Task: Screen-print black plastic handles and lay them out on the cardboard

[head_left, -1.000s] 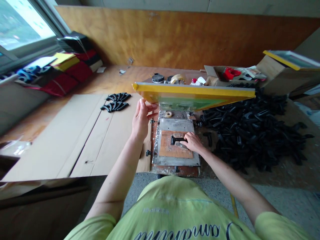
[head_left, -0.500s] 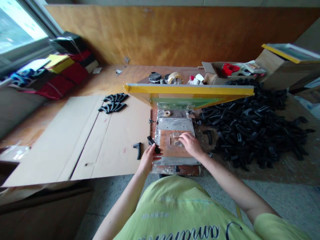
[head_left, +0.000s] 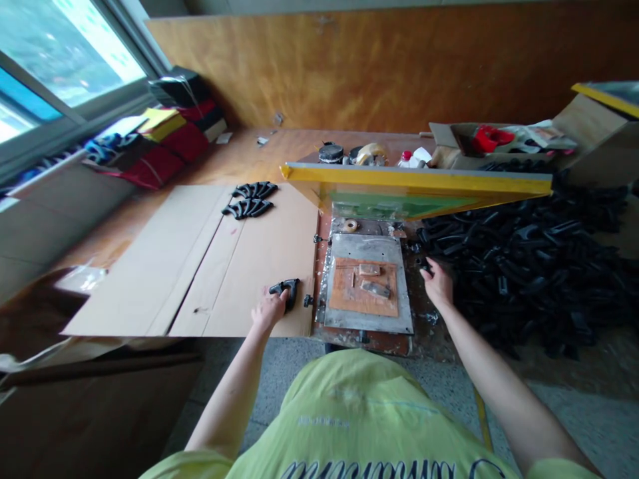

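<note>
Black curved plastic piece (head_left: 285,289) gets pinched by left hand (head_left: 269,311); right hand (head_left: 437,285) by heap of black plastic pieces (head_left: 529,273), grip can't be told; lime-green shirt (head_left: 349,406) lettering cut off.

You stand in a screen-printing workshop, with a yellow-framed screen (head_left: 414,183), metal print bed (head_left: 367,243) and heaped black moulded parts (head_left: 529,266).

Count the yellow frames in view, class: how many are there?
2: one yellow frame raised over the metal plate, another yellow frame resting on a cardboard box at far right. Others could be hidden.
</note>
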The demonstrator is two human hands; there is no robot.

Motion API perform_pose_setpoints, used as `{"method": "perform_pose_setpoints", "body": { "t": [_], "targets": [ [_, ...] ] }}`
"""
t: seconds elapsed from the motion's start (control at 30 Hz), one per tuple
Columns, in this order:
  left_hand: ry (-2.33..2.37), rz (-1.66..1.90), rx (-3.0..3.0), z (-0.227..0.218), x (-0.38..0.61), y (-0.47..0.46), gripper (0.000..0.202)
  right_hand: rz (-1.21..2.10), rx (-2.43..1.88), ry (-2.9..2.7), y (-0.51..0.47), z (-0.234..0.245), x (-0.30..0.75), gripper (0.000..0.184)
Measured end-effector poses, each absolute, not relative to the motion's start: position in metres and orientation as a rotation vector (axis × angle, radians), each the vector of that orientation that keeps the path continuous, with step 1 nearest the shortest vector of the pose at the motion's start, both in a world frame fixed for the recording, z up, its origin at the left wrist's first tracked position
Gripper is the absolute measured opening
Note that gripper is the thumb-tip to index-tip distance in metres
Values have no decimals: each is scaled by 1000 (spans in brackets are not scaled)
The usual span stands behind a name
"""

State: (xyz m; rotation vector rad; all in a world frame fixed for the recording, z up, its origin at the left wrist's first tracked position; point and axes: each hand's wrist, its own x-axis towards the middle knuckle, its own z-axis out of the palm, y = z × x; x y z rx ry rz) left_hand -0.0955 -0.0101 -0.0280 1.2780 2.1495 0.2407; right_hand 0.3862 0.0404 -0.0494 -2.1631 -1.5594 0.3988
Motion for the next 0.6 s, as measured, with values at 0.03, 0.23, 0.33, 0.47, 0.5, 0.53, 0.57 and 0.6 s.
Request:
{"method": "perform_pose_setpoints", "body": {
  "t": [0.03,0.23,0.33,0.47,0.5,0.53,0.57,0.6],
  "targets": [
    [2177,228,1264,-22,-95,-4,47,408,-2029,-1682,37,-41,371,41],
    [1814,691,1389,59,-54,65,57,286,-1392,-2361,29,-11,278,30],
    [1453,1157,1379,113,-12,95,65,211,-1347,-2518,30,-8,258,31],
    [1125,1411,1290,158,21,99,65,210,-1371,-2575,25,-4,258,39],
    [1119,1413,1273,160,22,93,65,229,-1380,-2571,24,-3,262,41],
    [1131,1411,1256,158,20,84,65,260,-1398,-2539,23,0,267,41],
    [1152,1403,1236,153,16,72,64,296,-1426,-2481,23,3,275,40],
    [1181,1378,1212,145,11,59,64,328,-1455,-2414,24,7,285,36]
  ]
}}
